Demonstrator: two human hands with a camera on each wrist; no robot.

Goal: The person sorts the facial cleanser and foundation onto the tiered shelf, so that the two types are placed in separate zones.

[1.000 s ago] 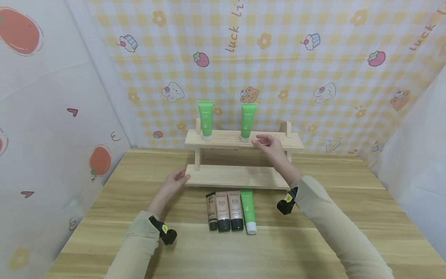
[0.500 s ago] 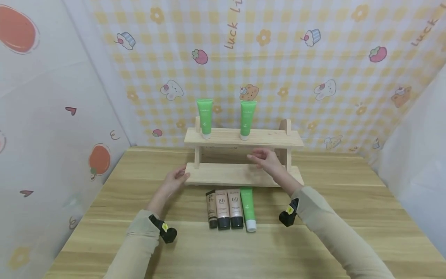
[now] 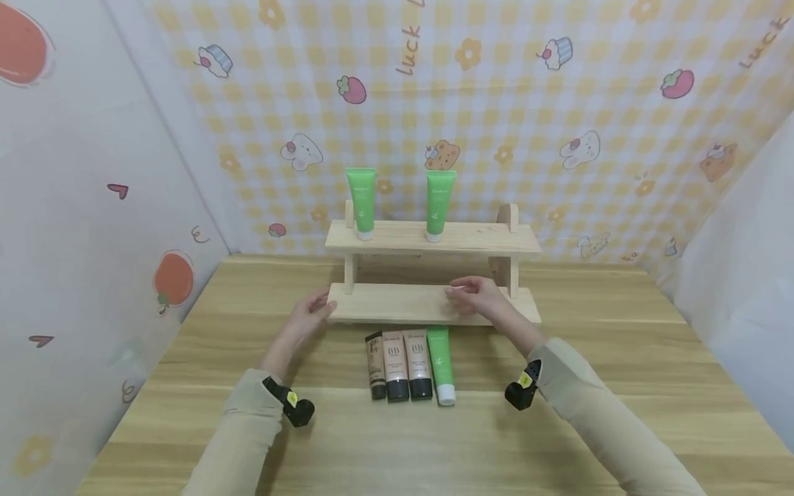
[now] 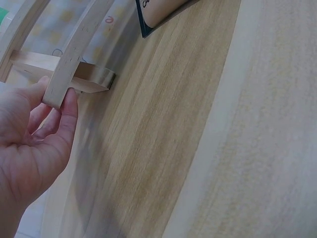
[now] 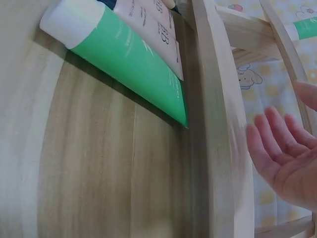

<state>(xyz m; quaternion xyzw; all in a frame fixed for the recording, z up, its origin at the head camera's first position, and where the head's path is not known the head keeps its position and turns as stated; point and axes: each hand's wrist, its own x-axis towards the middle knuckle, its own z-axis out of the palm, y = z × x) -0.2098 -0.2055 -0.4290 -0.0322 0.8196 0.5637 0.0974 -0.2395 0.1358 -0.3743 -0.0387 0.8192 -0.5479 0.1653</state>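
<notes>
A two-tier wooden shelf [image 3: 391,303] stands at the back of the table. My left hand [image 3: 304,318] grips the left end of its lower board; in the left wrist view, thumb and fingers [image 4: 70,116] pinch the board's end. Over the right part of that lower board is my right hand [image 3: 480,300], holding nothing, its fingers [image 5: 270,134] loosely bent in the right wrist view. Two green tubes, one at left [image 3: 362,200] and one near the middle [image 3: 440,200], stand on their white caps on the upper board.
In front of the shelf several tubes lie side by side, caps toward me: a brown tube [image 3: 375,365], two pinkish BB cream tubes [image 3: 394,362] and a green tube [image 3: 441,365]. Behind the shelf hangs a yellow checked cloth [image 3: 496,103]. The table [image 3: 589,386] is wood-grained.
My right hand has come down from beside the middle green tube on the upper board to over the lower board. My left hand keeps its grip on the shelf.
</notes>
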